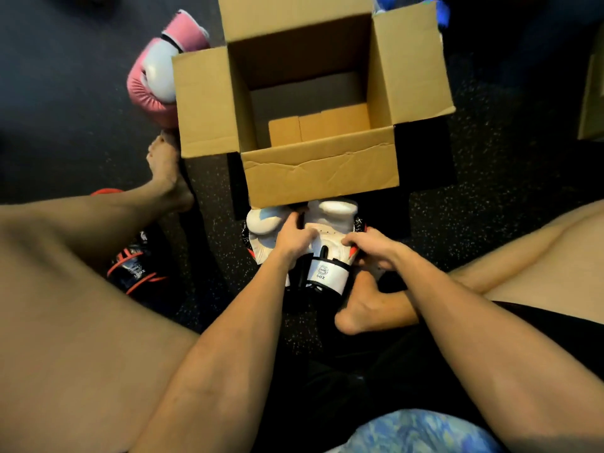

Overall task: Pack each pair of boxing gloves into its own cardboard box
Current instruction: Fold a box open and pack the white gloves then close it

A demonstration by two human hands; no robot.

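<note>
An open cardboard box (322,173) stands on the dark floor in front of me, its flaps spread and nothing inside. Just below its near wall lies a pair of white boxing gloves (330,220) with black and red trim, cuffs toward me. My left hand (294,235) grips the left glove from above, fingers curled over it. My right hand (372,248) grips the right glove's side near the cuff. A pink and white pair of gloves (157,76) lies left of the box. A black and red pair (137,266) lies by my left leg.
I sit on a speckled dark mat with bare legs spread; my right foot (362,305) is tucked under the white gloves, my left foot (166,171) touches the box's left flap. Blue gloves (438,9) peek behind the box. Another cardboard box (593,99) stands at the right edge.
</note>
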